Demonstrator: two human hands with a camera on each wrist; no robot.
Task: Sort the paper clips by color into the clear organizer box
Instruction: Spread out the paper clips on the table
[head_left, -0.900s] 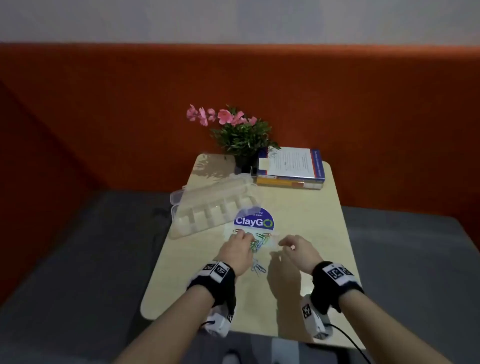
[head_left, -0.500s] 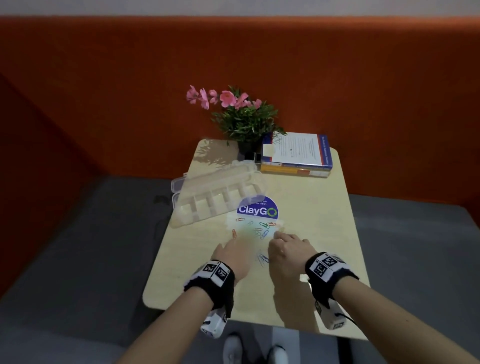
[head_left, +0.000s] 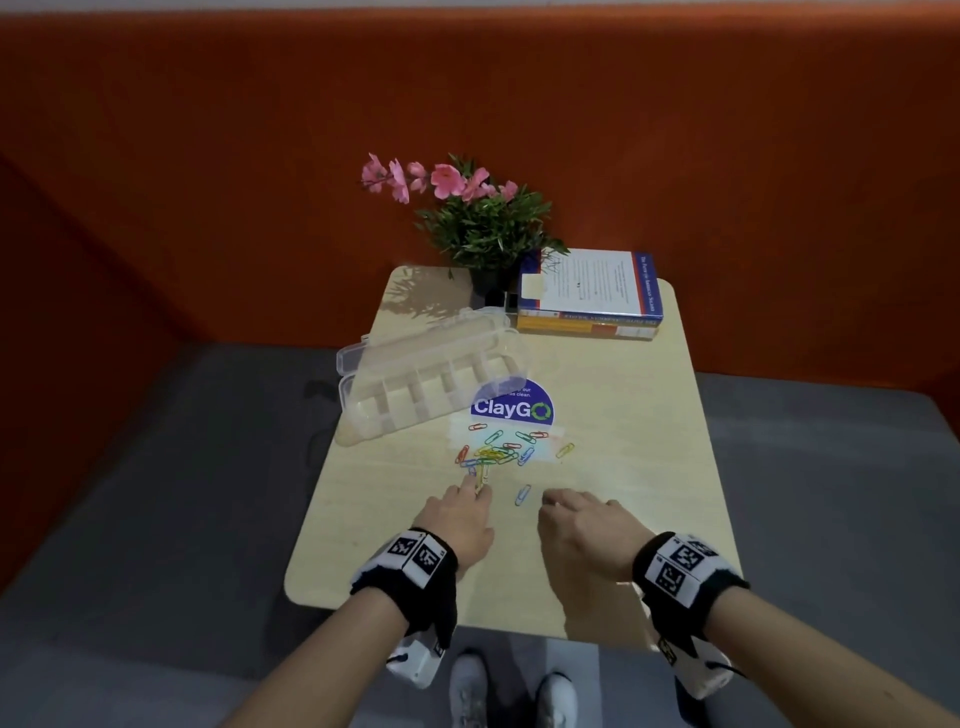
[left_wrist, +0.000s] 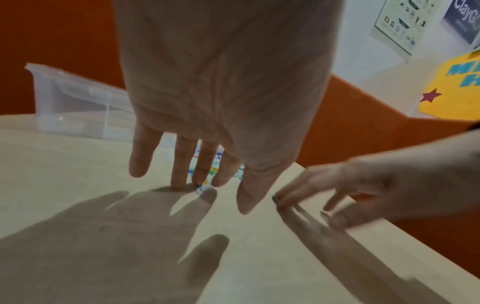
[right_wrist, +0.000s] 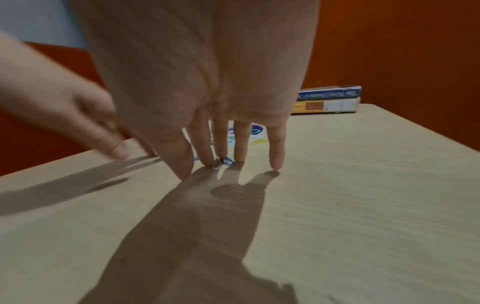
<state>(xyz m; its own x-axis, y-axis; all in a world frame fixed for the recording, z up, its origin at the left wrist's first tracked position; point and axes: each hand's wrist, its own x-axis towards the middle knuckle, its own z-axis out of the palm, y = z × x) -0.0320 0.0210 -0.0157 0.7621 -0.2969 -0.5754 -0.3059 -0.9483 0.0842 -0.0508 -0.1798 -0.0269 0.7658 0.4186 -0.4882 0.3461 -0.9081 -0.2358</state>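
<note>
A heap of coloured paper clips (head_left: 498, 452) lies on the pale table (head_left: 623, 467) just below a blue ClayGO sticker (head_left: 511, 408). The clear organizer box (head_left: 426, 384) stands open to the heap's left, and I see no clips in its compartments. My left hand (head_left: 467, 499) is at the heap's near edge, with straight fingers (left_wrist: 179, 181) pressing a clip (left_wrist: 201, 188) onto the table. My right hand (head_left: 561, 506) is beside it, its straight fingers (right_wrist: 222, 148) pressing down on a blue clip (right_wrist: 226, 161). A lone blue clip (head_left: 522, 493) lies between the hands.
A potted plant with pink flowers (head_left: 483, 228) and a stack of books (head_left: 589, 296) stand at the table's far end. Orange padded walls surround the grey bench seat (head_left: 156, 493). Bare tabletop lies near me and to the right.
Both hands have drawn back from the heap toward the near edge, leaving the heap uncovered. The right hand went in toward the left one, then back.
</note>
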